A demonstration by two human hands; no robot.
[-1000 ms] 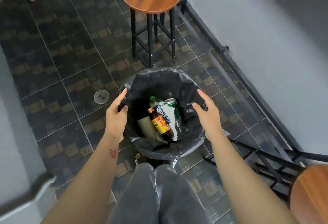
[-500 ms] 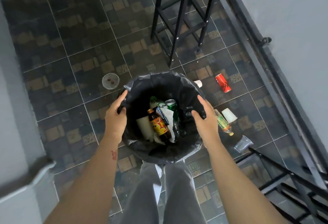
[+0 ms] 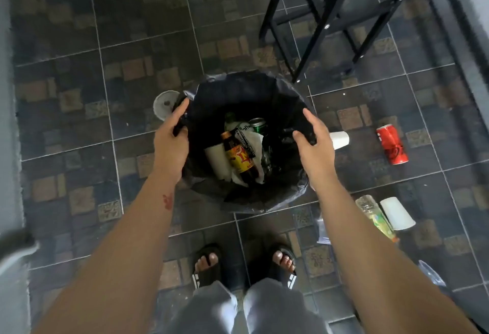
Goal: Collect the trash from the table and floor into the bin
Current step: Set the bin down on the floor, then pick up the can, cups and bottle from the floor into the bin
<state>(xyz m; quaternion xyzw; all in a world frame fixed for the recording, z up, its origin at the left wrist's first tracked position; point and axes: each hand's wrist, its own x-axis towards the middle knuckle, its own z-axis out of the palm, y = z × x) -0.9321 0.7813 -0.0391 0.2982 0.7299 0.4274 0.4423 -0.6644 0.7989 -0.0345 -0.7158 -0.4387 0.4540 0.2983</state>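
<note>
I brought the bin (image 3: 248, 87) to the trash on the floor (image 3: 132, 42) — left grip (image 3: 170, 143) and right grip (image 3: 316, 146) both clasp its rim — so the red can (image 3: 392, 144) may go in next

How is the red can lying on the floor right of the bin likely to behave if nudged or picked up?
The red can lies on its side on smooth tile floor beyond the bin, so a nudge would probably roll it. Its wall looks creased, suggesting thin, likely empty metal: light, and apt to buckle under a hard squeeze.
</note>
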